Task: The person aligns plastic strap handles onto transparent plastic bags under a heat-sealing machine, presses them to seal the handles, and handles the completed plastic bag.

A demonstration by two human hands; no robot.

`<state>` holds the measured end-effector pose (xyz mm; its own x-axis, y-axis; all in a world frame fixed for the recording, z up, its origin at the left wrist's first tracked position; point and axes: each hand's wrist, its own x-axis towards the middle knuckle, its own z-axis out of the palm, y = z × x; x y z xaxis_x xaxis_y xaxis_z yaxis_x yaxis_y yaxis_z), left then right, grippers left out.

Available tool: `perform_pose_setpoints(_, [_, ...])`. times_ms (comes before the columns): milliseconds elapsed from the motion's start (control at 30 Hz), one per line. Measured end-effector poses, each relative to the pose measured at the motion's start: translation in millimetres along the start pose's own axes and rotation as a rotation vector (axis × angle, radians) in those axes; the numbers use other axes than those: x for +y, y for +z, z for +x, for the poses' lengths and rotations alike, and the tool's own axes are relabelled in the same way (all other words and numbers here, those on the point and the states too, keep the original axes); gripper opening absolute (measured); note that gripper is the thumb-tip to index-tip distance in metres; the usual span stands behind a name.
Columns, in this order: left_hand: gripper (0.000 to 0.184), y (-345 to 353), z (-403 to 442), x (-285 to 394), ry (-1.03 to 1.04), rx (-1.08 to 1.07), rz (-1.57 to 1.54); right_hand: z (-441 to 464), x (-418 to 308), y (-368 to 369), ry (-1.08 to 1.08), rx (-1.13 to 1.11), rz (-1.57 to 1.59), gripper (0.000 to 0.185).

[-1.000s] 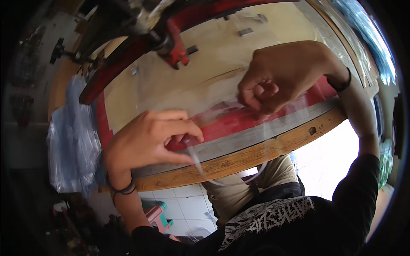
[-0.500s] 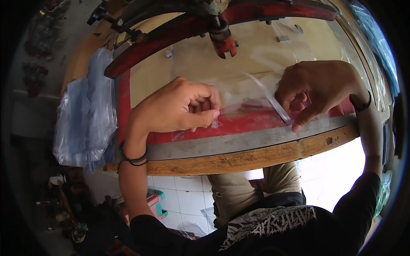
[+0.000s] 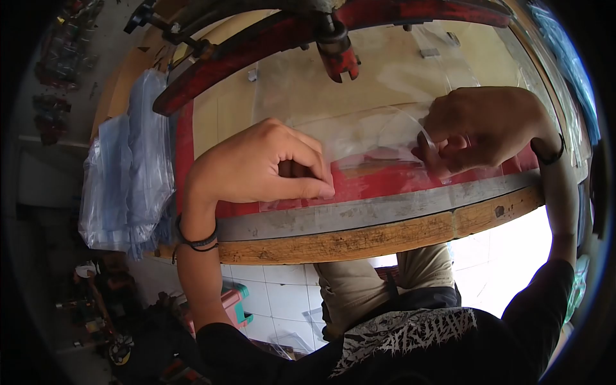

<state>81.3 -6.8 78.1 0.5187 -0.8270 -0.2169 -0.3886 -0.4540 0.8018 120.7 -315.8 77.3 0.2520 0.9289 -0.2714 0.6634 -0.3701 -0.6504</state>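
A thin clear plastic sheet [image 3: 366, 138] lies over the tan and red surface between my hands. My left hand [image 3: 263, 160] is closed, its thumb and index fingertips pinched together on the sheet near the front of the red strip [image 3: 372, 185]. On the right, my right hand [image 3: 491, 128] is curled closed around a bent edge of the clear plastic, which rises in a curve to its fingers. Its fingertips are partly in shadow.
A red metal press arm [image 3: 256, 54] with a forked fitting [image 3: 341, 67] spans above the table. A stack of clear plastic bags [image 3: 131, 167] hangs at the left edge. A worn wooden edge [image 3: 359, 234] runs along the front. Blue plastic [image 3: 564, 58] lies far right.
My right fingers have closed on the plastic, and its edge now curves up toward them. The ribbed end at my left fingertips no longer shows; that hand stays pinched nearly in place.
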Motion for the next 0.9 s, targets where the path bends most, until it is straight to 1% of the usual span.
perform_pose_setpoints(100, [0.010, -1, -1, 5, -0.148, 0.023, -0.106, -1, -4, -2, 0.063, -0.008, 0.039, 0.022])
perform_pose_setpoints(167, [0.011, -1, -1, 8, -0.235, 0.048, -0.178, -1, -9, -4, 0.084, 0.046, 0.036, 0.022])
perform_pose_setpoints(367, [0.012, -1, 1, 7, -0.220, 0.068, -0.214, -1, -12, -5, 0.084, 0.128, -0.020, 0.022])
perform_pose_setpoints(467, [0.011, 0, 1, 5, -0.271, 0.101, -0.256, -1, -11, -4, 0.074, 0.155, -0.021, 0.022])
perform_pose_setpoints(600, [0.010, -1, 1, 1, -0.272, 0.084, -0.324, 0, -7, -5, 0.077, 0.158, -0.052, 0.021])
perform_pose_setpoints(700, [0.009, -1, 2, 2, -0.284, 0.103, -0.374, 0, -4, -2, 0.008, 0.217, 0.007, 0.020])
perform_pose_setpoints(767, [0.017, -1, 3, 9, -0.338, 0.120, -0.442, 0, -6, -2, 0.037, 0.206, 0.007, 0.019])
perform_pose_setpoints(867, [0.032, -2, 1, -4, -0.177, 0.029, -0.150, 1, -2, -1, 0.019, 0.222, -0.037, 0.020])
perform_pose_setpoints(900, [0.036, -3, 1, -3, -0.205, 0.028, -0.128, 1, 2, 0, 0.012, 0.232, -0.060, 0.020])
